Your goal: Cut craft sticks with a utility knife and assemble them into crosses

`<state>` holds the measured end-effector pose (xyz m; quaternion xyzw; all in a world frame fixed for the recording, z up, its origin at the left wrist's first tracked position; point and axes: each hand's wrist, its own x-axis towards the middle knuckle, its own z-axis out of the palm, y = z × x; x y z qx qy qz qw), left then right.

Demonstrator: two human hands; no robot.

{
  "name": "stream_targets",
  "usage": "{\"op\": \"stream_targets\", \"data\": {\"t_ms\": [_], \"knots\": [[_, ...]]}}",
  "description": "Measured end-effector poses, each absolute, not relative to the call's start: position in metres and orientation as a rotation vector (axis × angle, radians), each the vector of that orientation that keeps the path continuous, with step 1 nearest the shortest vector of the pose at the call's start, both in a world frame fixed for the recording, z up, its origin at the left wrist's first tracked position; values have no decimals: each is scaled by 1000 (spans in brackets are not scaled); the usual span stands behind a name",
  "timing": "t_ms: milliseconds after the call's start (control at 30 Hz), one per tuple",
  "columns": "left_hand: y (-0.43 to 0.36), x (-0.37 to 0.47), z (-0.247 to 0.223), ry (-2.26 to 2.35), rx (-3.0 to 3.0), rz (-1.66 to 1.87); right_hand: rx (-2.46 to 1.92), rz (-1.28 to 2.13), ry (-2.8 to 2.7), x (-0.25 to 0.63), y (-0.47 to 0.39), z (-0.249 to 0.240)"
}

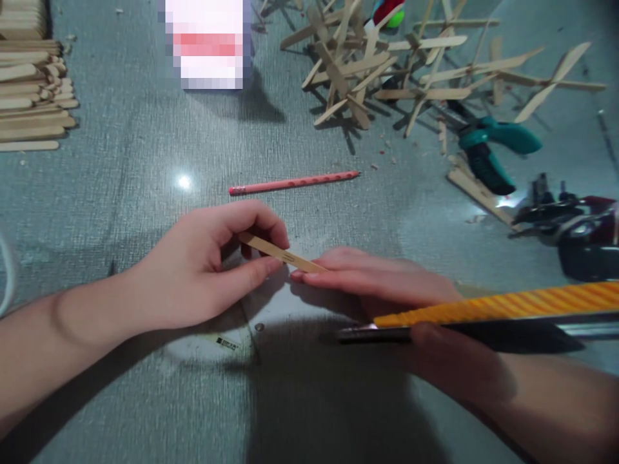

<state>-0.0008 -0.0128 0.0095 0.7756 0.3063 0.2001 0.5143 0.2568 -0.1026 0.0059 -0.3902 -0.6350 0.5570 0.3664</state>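
Wooden stick (pixel 290 258), one, flat, marked with short dark lines near the middle: spans both hands above the bench (pixel 145 393), slanting down toward the right.
Left hand (pixel 210 261): grip pinching the stick between thumb and fingers.
Right hand (pixel 387 283): fingers touching the stick's right end, pinch there not discernible; grip closed around an orange-and-black tool (pixel 488 312), ridged on top.
Printed label (pixel 227 344), small: lies below the left hand, backing unclear.
Pink pencil (pixel 294 183), one: lies beyond the hands, point to the right.
Stick pile (pixel 33 106): stacked at far left.
Blurred box (pixel 207 42), pale with red band: stands beyond the pencil.
Crossed-stick assemblies (pixel 353 74), several: clustered at far right of the box.
Pliers (pixel 488 145), teal-handled: lie near the assemblies, just above loose sticks (pixel 478 191).
Dark tools (pixel 570 216): heaped at right edge, identity unclear.
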Motion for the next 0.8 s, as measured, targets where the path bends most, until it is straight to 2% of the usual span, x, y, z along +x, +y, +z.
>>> {"op": "stream_targets", "data": {"t_ms": [367, 800], "knots": [[-12, 2, 10, 779, 1681, 449, -869, 1510, -1544, 255, -99, -3], [-9, 0, 13, 724, 1660, 400, -857, 1416, -1784, 255, -98, 4]]}}
